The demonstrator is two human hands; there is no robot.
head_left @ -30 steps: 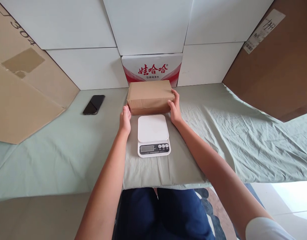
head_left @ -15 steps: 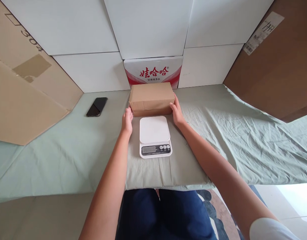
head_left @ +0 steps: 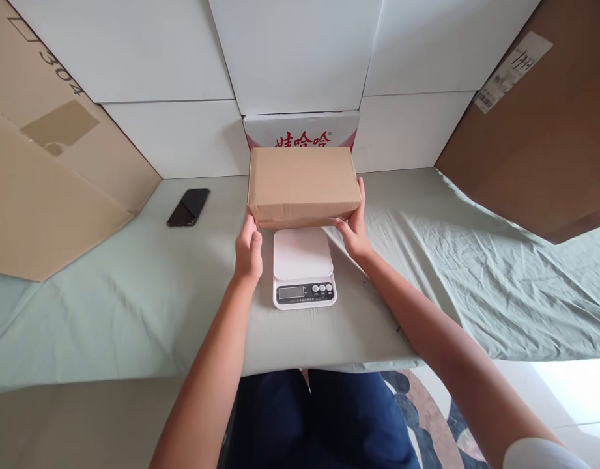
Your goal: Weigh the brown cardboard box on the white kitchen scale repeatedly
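A brown cardboard box (head_left: pixel 303 176) is held up off the cloth between my two hands, just behind a white kitchen scale (head_left: pixel 302 254). My left hand (head_left: pixel 249 251) grips its left side near the lower front corner. At the right end, my right hand (head_left: pixel 354 225) has its thumb on the front face and its fingers along the side. Buttons and a small display line the scale's near edge; the display looks blank. The box's underside is hidden.
A black phone (head_left: pixel 189 207) lies on the green cloth (head_left: pixel 133 286) at the left. Behind stand white boxes (head_left: pixel 294 58) and a printed red-and-white carton (head_left: pixel 302 129). Large cardboard panels flank the table at left (head_left: pixel 50 176) and right (head_left: pixel 529 143).
The box has risen off the cloth and come closer to me, covering more of the printed carton. Both hands have moved up with it.
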